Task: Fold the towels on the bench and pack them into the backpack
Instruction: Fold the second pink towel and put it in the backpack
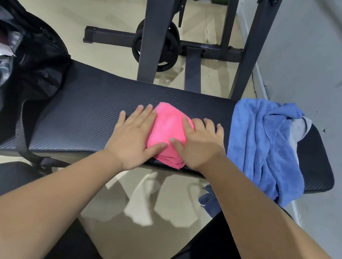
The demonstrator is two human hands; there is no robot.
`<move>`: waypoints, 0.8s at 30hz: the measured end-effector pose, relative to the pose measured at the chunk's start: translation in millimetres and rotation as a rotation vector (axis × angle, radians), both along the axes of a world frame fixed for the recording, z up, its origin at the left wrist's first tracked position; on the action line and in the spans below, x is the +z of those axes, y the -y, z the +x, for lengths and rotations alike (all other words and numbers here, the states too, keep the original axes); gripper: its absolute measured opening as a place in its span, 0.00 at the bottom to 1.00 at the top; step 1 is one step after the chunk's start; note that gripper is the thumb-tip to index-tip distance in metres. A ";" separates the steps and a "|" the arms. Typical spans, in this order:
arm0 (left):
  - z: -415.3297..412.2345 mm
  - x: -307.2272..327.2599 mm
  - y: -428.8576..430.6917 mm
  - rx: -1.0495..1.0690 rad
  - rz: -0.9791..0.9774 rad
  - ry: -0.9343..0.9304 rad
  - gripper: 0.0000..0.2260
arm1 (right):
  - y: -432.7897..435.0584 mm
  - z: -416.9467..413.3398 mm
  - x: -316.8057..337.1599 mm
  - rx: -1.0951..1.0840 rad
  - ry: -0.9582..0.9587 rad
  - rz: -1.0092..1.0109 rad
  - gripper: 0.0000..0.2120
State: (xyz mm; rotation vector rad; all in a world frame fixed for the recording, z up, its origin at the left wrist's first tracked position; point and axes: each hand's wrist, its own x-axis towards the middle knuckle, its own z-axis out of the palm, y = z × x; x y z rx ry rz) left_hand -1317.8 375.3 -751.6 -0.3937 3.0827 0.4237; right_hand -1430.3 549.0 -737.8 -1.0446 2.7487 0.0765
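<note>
A small pink towel lies folded into a compact bundle near the front edge of the black padded bench. My left hand rests flat on its left side with fingers spread, and my right hand presses flat on its right side. Both thumbs lie on the towel's near part. A blue towel sits crumpled at the bench's right end and hangs over the front edge, with a grey towel partly under it. The black backpack stands open at the left end of the bench.
Behind the bench stands a dark steel rack with a weight plate on its base. A grey wall runs along the right. My dark-clad knees are below the bench's front edge, over beige floor.
</note>
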 end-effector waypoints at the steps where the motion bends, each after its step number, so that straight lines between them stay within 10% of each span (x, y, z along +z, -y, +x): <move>1: 6.7 2.2 2.7 0.040 0.018 -0.019 0.45 | 1.1 11.3 8.3 -0.014 -0.067 0.049 0.39; 11: 21.4 24.0 33.4 -0.005 0.059 0.233 0.50 | 16.8 21.1 54.9 0.056 0.075 -0.079 0.23; 17: -5.9 41.4 47.1 -0.031 0.041 0.293 0.55 | 49.7 -13.8 42.6 0.268 0.175 0.009 0.44; 24: -30.9 56.3 47.8 0.015 0.057 0.382 0.30 | 65.5 -29.2 39.2 0.250 0.180 0.107 0.26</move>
